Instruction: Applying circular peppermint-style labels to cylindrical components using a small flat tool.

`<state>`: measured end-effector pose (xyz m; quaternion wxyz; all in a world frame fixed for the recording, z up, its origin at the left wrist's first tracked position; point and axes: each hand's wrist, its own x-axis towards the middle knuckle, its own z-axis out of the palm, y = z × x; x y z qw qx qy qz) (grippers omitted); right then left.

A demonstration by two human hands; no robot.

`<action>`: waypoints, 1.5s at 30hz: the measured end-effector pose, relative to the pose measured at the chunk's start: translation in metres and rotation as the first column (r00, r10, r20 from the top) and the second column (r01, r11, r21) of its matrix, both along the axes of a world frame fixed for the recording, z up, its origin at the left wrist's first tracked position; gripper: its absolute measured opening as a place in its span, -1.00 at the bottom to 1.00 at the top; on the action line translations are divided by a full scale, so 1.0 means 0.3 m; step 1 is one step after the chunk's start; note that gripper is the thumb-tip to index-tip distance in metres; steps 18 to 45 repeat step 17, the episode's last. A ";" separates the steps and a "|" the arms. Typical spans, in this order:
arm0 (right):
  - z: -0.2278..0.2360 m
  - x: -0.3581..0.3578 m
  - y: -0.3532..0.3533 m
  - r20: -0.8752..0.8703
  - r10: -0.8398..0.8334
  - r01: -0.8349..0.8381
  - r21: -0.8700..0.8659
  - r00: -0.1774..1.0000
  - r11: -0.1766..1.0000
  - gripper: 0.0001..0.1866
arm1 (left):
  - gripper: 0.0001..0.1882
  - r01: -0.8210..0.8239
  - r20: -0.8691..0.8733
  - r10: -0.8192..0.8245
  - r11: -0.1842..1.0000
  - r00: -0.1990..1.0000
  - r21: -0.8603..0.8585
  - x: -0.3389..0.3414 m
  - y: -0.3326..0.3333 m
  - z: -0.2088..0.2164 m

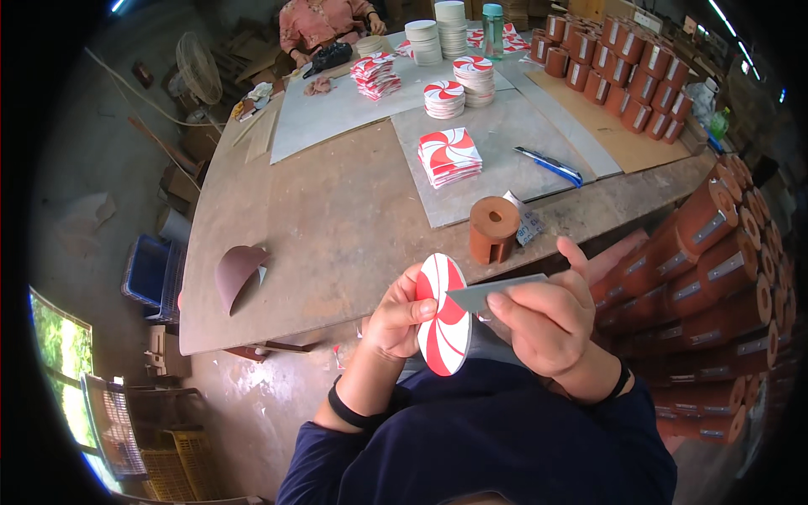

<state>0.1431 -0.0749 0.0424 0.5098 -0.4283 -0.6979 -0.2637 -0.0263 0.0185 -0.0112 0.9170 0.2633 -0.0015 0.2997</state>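
My left hand (394, 318) grips a round disc (444, 347) with a red and white swirl face. The thumb presses on its face and the fingers are behind. Between the thumb and fingers of my right hand (551, 326) is a flat grey scraper-like plate (481, 296); its pointed end touches or nearly touches the middle of the disc. On the table's near edge, just beyond the plate, stands a brown cylinder (493, 220) with a hole in its top and a slot in its side.
Swirl-printed sheets (449, 156), stacked swirl discs (443, 97) and a blue utility knife (551, 166) lie on the table (337, 202). A curved brown piece (238, 273) rests at left. Brown cylinders (715, 261) are piled at right. Across the table sits another person (324, 25).
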 end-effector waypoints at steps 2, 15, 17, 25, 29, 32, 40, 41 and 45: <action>0.000 -0.006 -0.007 -0.002 0.013 -0.013 0.034 1.000 0.999 -0.80 | -0.58 0.011 0.034 -0.011 1.000 0.999 -0.014 -0.001 0.001 -0.001; -0.005 0.012 -0.002 0.072 0.010 -0.011 0.005 0.997 1.000 -0.79 | -0.57 0.032 0.072 -0.035 0.999 0.997 0.040 0.005 0.002 -0.015; -0.006 0.019 -0.001 0.055 0.023 -0.022 -0.013 0.998 1.000 -0.79 | -0.56 0.024 0.040 -0.027 0.996 0.999 0.081 0.008 -0.002 -0.015; -0.006 0.019 -0.001 0.055 0.023 -0.022 -0.013 0.998 1.000 -0.79 | -0.56 0.024 0.040 -0.027 0.996 0.999 0.081 0.008 -0.002 -0.015; -0.006 0.019 -0.001 0.055 0.023 -0.022 -0.013 0.998 1.000 -0.79 | -0.56 0.024 0.040 -0.027 0.996 0.999 0.081 0.008 -0.002 -0.015; -0.006 0.019 -0.001 0.055 0.023 -0.022 -0.013 0.998 1.000 -0.79 | -0.56 0.024 0.040 -0.027 0.996 0.999 0.081 0.008 -0.002 -0.015; -0.006 0.019 -0.001 0.055 0.023 -0.022 -0.013 0.998 1.000 -0.79 | -0.56 0.024 0.040 -0.027 0.996 0.999 0.081 0.008 -0.002 -0.015; -0.006 0.019 -0.001 0.055 0.023 -0.022 -0.013 0.998 1.000 -0.79 | -0.56 0.024 0.040 -0.027 0.996 0.999 0.081 0.008 -0.002 -0.015; -0.006 0.019 -0.001 0.055 0.023 -0.022 -0.013 0.998 1.000 -0.79 | -0.56 0.024 0.040 -0.027 0.996 0.999 0.081 0.008 -0.002 -0.015</action>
